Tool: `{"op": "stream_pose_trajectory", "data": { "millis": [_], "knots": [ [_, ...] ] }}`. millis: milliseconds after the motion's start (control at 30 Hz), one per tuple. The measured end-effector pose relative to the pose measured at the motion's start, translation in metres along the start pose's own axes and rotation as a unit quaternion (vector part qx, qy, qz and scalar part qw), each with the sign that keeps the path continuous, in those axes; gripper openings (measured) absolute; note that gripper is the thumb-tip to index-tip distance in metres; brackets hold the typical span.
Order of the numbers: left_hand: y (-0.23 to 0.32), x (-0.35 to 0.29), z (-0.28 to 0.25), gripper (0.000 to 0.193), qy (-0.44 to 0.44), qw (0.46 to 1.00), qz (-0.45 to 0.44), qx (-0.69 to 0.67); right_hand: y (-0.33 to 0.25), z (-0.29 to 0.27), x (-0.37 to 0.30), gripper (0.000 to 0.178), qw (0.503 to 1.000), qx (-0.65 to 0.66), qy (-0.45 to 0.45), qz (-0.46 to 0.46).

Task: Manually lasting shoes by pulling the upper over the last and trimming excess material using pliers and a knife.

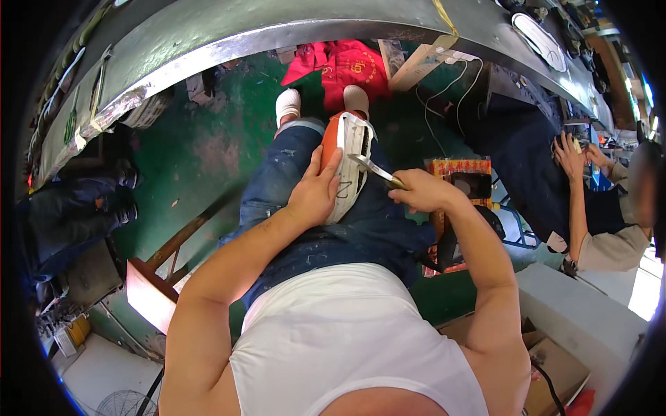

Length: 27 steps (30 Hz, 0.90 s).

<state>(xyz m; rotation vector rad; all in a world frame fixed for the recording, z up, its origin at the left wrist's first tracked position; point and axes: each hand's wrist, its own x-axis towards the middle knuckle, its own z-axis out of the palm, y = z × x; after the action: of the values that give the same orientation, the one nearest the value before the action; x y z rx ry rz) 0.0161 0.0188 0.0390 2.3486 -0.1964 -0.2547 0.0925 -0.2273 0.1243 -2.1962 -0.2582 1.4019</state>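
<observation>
Across my lap lies a half-made shoe (353, 166), with white material, a dark opening near its far end and an orange side. My left hand (316, 187) grips it, fingers along the orange side and palm at its near left edge. In my right hand (422, 191) is a metal hand tool (375, 168) with a bright shaft and a yellowish handle. Its head is at the white face of the shoe; whether it touches, I cannot tell. Hammer or pincers cannot be made out. My fingers partly hide the handle.
A long metal-edged bench (229, 38) curves across the far side. Red cloth (354, 66) lies under it on the green floor (187, 163). A patterned box (461, 166) stands right of my knees. At the right, a co-worker's hands (572, 156) handle something small; another person's legs (76, 201) show left.
</observation>
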Motion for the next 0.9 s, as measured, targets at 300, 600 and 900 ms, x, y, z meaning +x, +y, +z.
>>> {"op": "stream_pose_trajectory", "data": {
  "millis": [300, 600, 900],
  "knots": [
    [0.01, 0.008, -0.013, 0.062, -0.067, 0.996, -0.017, 0.053, -0.017, -0.007, 0.055, 0.042, 0.952, -0.138, 0.225, -0.154],
    [0.002, -0.015, -0.017, 0.067, -0.047, 0.99, -0.096, -0.088, -0.012, 0.02, 0.035, 0.045, 0.964, -0.108, 0.2, -0.14],
    [0.001, -0.036, -0.018, 0.088, -0.065, 0.956, -0.152, -0.242, 0.001, 0.06, 0.004, 0.039, 0.98, 0.019, 0.138, -0.144]
  ]
}}
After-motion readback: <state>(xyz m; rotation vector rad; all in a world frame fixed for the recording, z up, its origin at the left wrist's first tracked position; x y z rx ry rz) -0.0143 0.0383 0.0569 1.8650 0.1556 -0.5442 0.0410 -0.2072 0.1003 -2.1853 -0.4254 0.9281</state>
